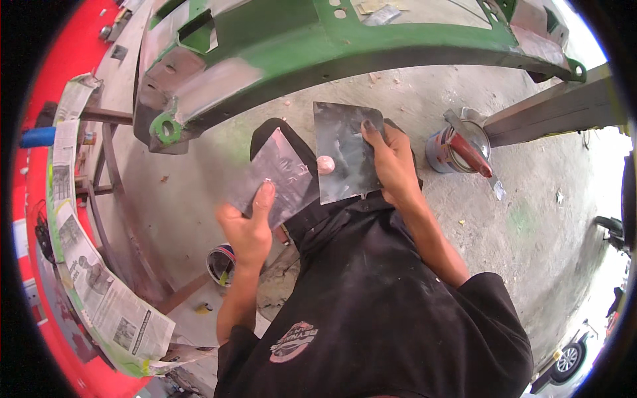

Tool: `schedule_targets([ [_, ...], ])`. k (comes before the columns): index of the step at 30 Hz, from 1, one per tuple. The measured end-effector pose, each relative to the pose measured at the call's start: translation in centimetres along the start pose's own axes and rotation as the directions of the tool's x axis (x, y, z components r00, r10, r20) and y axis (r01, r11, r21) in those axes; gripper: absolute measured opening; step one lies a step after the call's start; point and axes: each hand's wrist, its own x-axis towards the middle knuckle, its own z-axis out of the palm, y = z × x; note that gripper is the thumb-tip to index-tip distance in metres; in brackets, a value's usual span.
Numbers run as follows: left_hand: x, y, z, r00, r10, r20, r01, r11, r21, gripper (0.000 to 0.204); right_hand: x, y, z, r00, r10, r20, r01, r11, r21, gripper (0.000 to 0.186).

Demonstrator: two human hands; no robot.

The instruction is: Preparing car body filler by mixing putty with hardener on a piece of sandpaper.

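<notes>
My left hand (pixel 247 232) grips a thin grey flat sheet (pixel 282 176), thumb on top, with pale pink paste along its upper edge. My right hand (pixel 395 162) is closed on a dark rectangular flat sheet (pixel 348 142), smeared grey, its thumb pressing the face. A dab of pink paste (pixel 325 165) sits at that sheet's left edge, in the narrow gap between the two sheets. Both sheets are held above my knees; my fingers beneath them are hidden. Ahead stands a large green metal frame part (pixel 285 50) with pinkish patches on it.
To the right is a tin (pixel 441 151) with a red-handled scraper (pixel 471 156) lying across it. A smaller tin (pixel 221 265) stands by my left forearm. A newspaper-covered panel (pixel 109 298) and a brown metal stand (pixel 126 219) are at left, a grey beam (pixel 554 109) at right.
</notes>
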Motion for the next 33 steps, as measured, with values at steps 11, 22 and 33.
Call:
schedule_targets([
  [11,-3.9,-1.9,2.9,0.866,0.440,0.237,-0.499,0.783,0.371,0.012,-0.4,-0.8,1.1,0.994,-0.091,-0.054,0.093,0.995,0.045,0.032],
  [22,1.0,3.8,-0.9,0.774,0.448,0.447,-0.624,0.658,0.421,0.034,0.0,-0.3,0.1,0.983,-0.184,-0.019,0.181,0.978,-0.100,0.033],
  [33,0.8,2.1,0.7,0.610,0.342,0.715,-0.793,0.269,0.547,0.054,-0.3,0.5,1.0,0.986,-0.169,0.003,0.165,0.954,-0.250,0.030],
])
